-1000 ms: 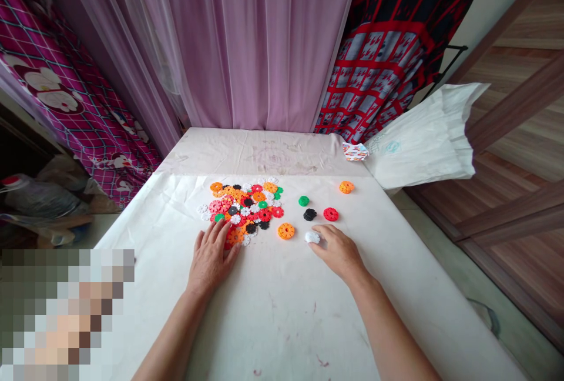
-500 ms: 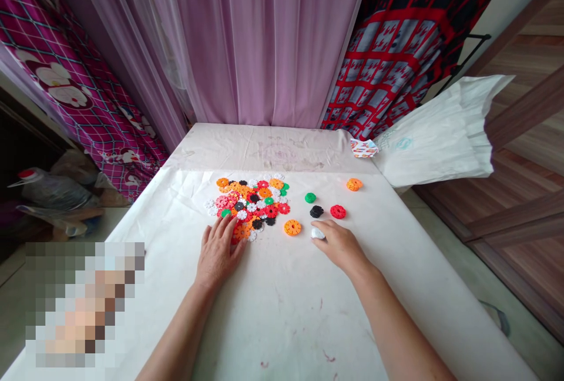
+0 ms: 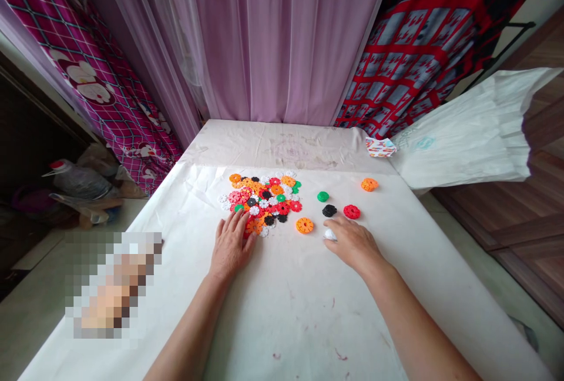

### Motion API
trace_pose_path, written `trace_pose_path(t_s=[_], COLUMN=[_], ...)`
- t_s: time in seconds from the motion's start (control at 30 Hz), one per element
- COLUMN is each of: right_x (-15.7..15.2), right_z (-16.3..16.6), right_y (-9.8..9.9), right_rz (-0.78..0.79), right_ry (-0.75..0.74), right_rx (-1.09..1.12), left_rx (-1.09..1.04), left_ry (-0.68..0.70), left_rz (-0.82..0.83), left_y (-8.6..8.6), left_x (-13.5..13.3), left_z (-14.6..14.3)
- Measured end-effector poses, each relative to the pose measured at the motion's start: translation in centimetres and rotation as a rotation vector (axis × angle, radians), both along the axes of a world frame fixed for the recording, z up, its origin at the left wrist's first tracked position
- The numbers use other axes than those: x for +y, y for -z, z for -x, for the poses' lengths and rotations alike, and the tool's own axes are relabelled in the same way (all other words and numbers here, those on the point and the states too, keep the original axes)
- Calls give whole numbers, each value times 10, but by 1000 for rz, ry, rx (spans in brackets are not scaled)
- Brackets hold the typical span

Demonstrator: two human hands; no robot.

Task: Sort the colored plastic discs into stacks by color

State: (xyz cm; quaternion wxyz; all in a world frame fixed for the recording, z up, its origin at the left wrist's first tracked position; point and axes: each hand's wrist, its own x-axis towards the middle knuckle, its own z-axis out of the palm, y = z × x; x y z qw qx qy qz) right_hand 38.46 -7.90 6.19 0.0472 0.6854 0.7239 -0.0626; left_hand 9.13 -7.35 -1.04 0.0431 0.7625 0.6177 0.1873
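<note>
A mixed pile of snowflake discs (image 3: 265, 196), orange, red, white, black and green, lies flat on the white-covered table. My left hand (image 3: 232, 242) rests at the pile's near left edge, fingers stretched out, touching the closest discs. My right hand (image 3: 352, 242) is closed, with thumb and fingers around a small white stack of discs (image 3: 329, 234) at the tabletop. Around it stand an orange stack (image 3: 304, 226), a black stack (image 3: 329, 210), a red stack (image 3: 351, 211) and a green stack (image 3: 323, 196). Farther back is another orange stack (image 3: 369, 184).
A white plastic bag (image 3: 471, 134) hangs over the table's back right corner, beside a small patterned packet (image 3: 381, 147). Purple curtains (image 3: 291, 40) hang behind the far edge. A pixelated patch (image 3: 114, 287) covers something on the left. A large clear bottle (image 3: 81, 181) stands off the table's left side.
The whole view has shifted, so the table and discs appear farther right. My hands keep nearly the same places by the pile and the white stack.
</note>
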Motion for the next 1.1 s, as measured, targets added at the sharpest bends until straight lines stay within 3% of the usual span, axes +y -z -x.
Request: trace_pose_path(t_s=[0.13,0.27,0.4,0.73,1.1], right_x=[-12,-10,1,-12,-8], right_z=[41,100,134,118,133], right_y=[0,25,53,73,49], right_rz=[-252,-226,-269,-315,-138], right_ry=[-117,-324,-364,-265,-140], right_rx=[178,410,453,543,346], left_rx=[28,34,-6,-84,-73], left_ry=[41,35,-14,5,7], left_rz=[-17,-39,-74,-31,-26], left_y=[-1,1,6,9,2], left_x=[0,-1,-4,-4,-6], left_z=[1,1,4,8,7])
